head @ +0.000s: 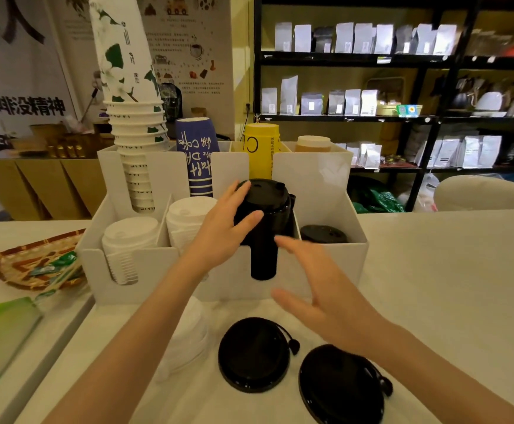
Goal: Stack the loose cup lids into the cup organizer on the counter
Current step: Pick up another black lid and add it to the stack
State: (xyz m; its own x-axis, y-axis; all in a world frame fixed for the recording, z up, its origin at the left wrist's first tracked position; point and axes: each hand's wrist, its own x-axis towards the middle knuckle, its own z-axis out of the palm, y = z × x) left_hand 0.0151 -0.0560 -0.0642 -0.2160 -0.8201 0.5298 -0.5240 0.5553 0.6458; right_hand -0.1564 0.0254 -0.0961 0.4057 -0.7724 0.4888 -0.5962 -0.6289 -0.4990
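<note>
The left hand [222, 231] holds the black lid stack [265, 206] in the organizer [335, 255]. The right hand [320, 292] hovers, fingers wide. Two black lids [254, 354] and white lids [188, 335] wait near.

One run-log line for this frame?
left hand: on black lid stack in organizer | right hand: open, empty | two black lids loose on counter

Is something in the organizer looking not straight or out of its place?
Yes. The black lid stack under the left hand rises above its slot and leans slightly right. Two black lids lie loose on the counter.
</note>
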